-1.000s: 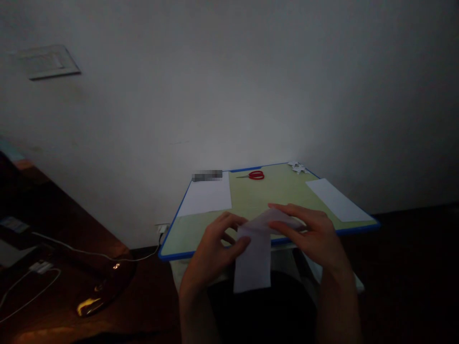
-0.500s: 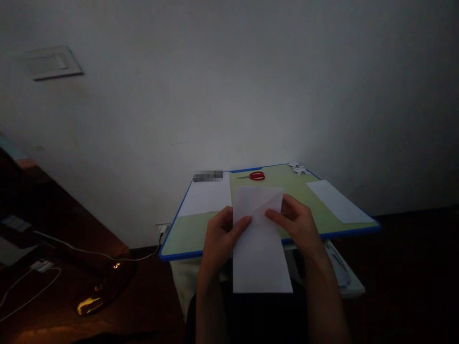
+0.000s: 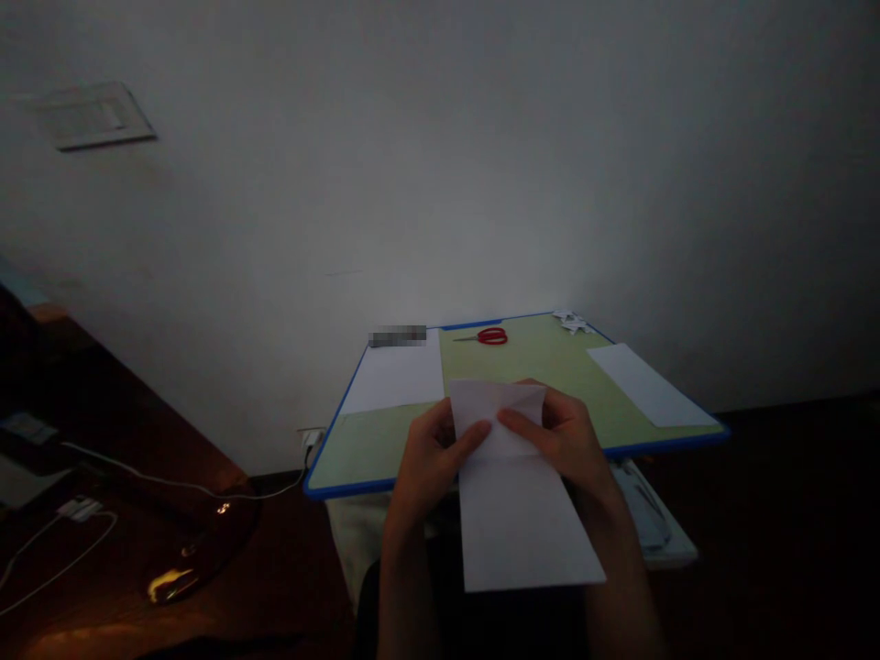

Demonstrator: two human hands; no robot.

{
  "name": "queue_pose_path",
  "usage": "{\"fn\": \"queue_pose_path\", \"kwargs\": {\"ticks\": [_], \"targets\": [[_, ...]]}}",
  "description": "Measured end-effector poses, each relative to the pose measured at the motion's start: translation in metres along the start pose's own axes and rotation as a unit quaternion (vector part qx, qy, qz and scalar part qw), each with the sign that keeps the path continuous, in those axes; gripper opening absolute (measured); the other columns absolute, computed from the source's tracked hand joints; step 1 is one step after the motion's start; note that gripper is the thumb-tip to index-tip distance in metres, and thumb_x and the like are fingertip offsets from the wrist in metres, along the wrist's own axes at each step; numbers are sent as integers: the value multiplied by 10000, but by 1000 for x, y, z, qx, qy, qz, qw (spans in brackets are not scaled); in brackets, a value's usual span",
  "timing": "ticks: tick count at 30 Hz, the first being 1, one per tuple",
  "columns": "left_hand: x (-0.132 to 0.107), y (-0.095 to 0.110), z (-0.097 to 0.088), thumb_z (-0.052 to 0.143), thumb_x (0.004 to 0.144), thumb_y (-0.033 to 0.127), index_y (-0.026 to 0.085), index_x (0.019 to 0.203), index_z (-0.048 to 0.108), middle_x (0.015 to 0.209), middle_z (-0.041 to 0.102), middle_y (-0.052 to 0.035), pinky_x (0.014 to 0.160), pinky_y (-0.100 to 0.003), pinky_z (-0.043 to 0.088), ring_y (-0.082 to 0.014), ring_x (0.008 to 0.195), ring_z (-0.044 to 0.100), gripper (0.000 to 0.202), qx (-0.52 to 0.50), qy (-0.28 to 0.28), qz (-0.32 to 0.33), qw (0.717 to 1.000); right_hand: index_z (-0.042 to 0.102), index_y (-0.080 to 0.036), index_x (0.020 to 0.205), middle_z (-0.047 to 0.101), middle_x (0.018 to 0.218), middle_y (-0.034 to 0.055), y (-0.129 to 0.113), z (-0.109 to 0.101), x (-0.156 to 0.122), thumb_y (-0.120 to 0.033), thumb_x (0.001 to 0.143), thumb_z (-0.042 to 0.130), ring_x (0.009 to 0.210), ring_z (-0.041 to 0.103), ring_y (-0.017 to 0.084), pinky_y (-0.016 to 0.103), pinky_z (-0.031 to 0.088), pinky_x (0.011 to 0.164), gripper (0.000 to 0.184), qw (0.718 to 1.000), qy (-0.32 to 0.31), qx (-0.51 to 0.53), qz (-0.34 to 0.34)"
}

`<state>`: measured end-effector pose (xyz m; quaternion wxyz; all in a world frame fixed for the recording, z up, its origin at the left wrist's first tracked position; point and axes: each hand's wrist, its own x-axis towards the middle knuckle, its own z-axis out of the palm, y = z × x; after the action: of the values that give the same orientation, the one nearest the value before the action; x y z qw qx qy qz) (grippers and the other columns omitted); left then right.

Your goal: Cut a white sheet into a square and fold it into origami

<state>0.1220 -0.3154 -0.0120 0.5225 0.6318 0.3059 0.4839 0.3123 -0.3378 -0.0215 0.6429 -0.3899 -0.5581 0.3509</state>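
The white paper sheet (image 3: 526,522) has been lowered slightly; its left side is pinched by the left hand (image 3: 430,454), its right by the right hand (image 3: 570,442).

Left hand (image 3: 427,458) and right hand (image 3: 569,442), bare; left forearm (image 3: 408,577) and right forearm (image 3: 617,568), likewise bare; one near-black garment (image 3: 515,625), details lost in shadow.

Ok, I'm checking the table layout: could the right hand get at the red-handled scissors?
Probably yes: nothing covers the scissors farther back on the table, though the right hand would first have to let go of the held paper.
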Motion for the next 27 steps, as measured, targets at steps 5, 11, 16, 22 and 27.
{"fn": "queue_pose_path", "kwargs": {"ticks": [5, 11, 16, 22, 27], "targets": [[0, 1, -1, 834, 851, 375, 181, 958, 750, 857, 797, -60, 598, -238, 557, -193, 730, 737, 237, -19, 13, -1, 1000, 832, -315, 1019, 760, 1162, 33, -1, -5, 0, -275, 938, 744, 1125, 698, 223, 329, 552, 901, 126, 993, -60, -16, -97], [-4, 4, -1, 831, 857, 379, 199, 1136, 692, 964, 810, -87, 595, -262, 579, -207, 732, 752, 361, -53, -10, -36, 998, 794, -239, 947, 809, 921, 39, 1, -3, -3, -425, 820, 853, 794, 733, 224, 327, 586, 675, 234, 999, -12, 31, 31], [-2, -1, -1, 858, 822, 359, 176, 1121, 738, 1010, 816, -107, 694, -316, 615, -245, 841, 770, 371, -24, 0, -21, 1000, 770, -210, 990, 829, 944, 63, 1, -1, -3, -413, 711, 929, 792, 751, 235, 335, 602, 677, 380, 997, -3, 19, 79], [0, -4, -3, 821, 853, 444, 155, 1045, 757, 936, 794, -81, 641, -273, 553, -208, 768, 719, 353, 39, -4, -13, 999, 742, -189, 899, 801, 869, 50, 5, -1, 0, -430, 687, 928, 751, 720, 220, 310, 576, 649, 371, 996, 26, 27, 83], [1, -2, -3, 775, 888, 468, 167, 1041, 723, 821, 734, -36, 623, -243, 510, -174, 716, 666, 341, -1, -9, -16, 1000, 760, -233, 885, 706, 820, 0, 8, -3, 2, -368, 845, 822, 700, 642, 167, 248, 474, 564, 154, 1000, 1, 7, 21]]}}
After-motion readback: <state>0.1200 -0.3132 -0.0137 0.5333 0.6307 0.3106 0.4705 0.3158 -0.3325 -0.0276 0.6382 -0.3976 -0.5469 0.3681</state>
